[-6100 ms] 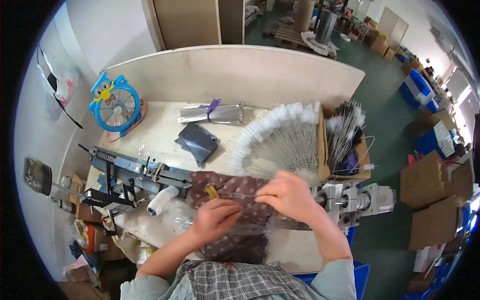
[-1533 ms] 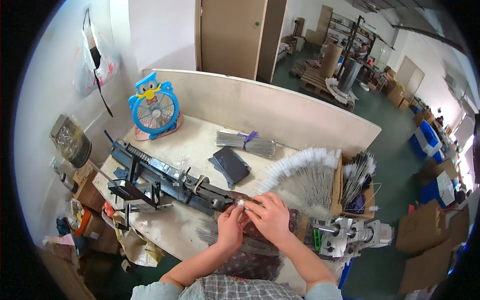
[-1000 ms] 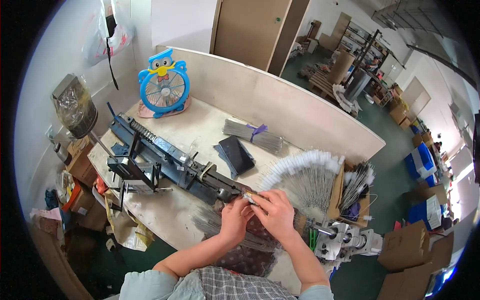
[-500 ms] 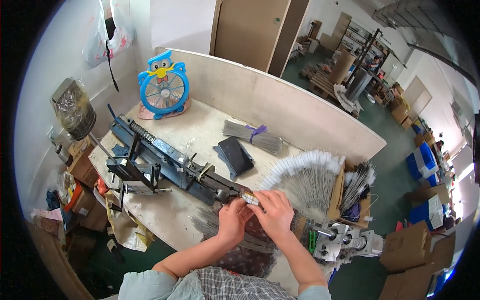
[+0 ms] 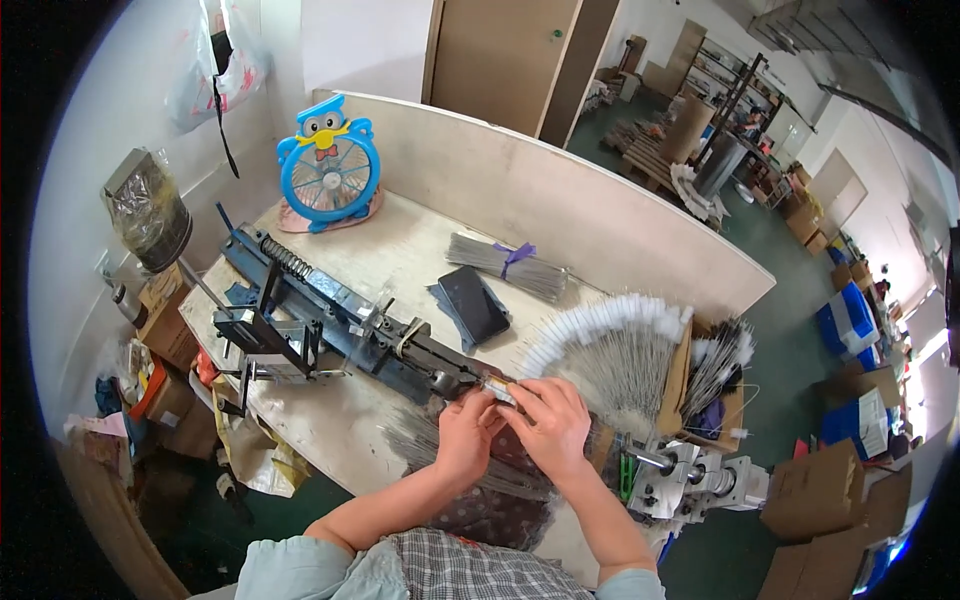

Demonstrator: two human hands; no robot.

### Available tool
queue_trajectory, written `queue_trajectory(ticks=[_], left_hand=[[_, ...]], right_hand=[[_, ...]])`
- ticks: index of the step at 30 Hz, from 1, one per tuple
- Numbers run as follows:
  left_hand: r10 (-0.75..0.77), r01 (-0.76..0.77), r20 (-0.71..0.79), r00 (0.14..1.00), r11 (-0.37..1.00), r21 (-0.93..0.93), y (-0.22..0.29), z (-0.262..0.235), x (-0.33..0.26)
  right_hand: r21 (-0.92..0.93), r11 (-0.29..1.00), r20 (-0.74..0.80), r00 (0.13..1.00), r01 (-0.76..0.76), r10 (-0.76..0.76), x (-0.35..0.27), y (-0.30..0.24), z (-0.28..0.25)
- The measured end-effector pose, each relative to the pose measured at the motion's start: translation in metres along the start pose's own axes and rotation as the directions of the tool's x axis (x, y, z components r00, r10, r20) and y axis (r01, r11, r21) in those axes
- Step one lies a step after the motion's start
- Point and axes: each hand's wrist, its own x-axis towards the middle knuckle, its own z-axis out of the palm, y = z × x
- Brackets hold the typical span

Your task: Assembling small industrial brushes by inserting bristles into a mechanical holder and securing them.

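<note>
Both hands meet at the near edge of the workbench (image 5: 400,270), right at the end of the long blue-black bench machine (image 5: 340,320). Left hand (image 5: 465,440) and right hand (image 5: 550,425) pinch a small pale, clear-looking piece (image 5: 497,390) between thumbs and fingertips, fingers curled in close around it; too small to tell exactly what it is. The piece sits just off the machine's near end, above a dark patterned cloth (image 5: 480,500) that lies under the wrists. Loose thin grey wires (image 5: 420,440) lie on the bench just left of the left hand. Just right of the right hand, a fan of thin wires with white fluffy tips (image 5: 610,335) is spread out flat, almost touching the knuckles. Beyond it, a cardboard box (image 5: 715,385) holds more white-tipped wires. Farther back on the bench: a dark flat phone-like slab (image 5: 475,303) and a wire bundle tied with a purple band (image 5: 510,265), both well apart from the hands. A blue owl-shaped fan (image 5: 328,170) stands at the far left corner against the board. A metal fixture (image 5: 690,475) is mounted at the bench's right end.
</note>
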Motion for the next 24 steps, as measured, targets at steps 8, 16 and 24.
queue_trajectory(ticks=[8, 16, 24], left_hand=[[0.014, -0.019, 0.096, 0.995, 0.999, 0.047, -0.007, -0.017, 0.01], [-0.039, 0.044, 0.08, 0.996, 0.998, -0.055, 0.005, -0.01, -0.002], [-0.074, 0.056, 0.151, 0.986, 0.991, 0.122, 0.001, -0.02, -0.001]], right_hand=[[-0.022, 1.0, -0.05, 0.999, -0.021, 0.02, 0.005, -0.006, 0.007], [-0.112, 0.992, 0.153, 0.985, -0.064, 0.081, -0.014, 0.005, -0.019], [-0.029, 0.994, 0.102, 0.989, -0.102, 0.104, -0.016, 0.001, -0.033]])
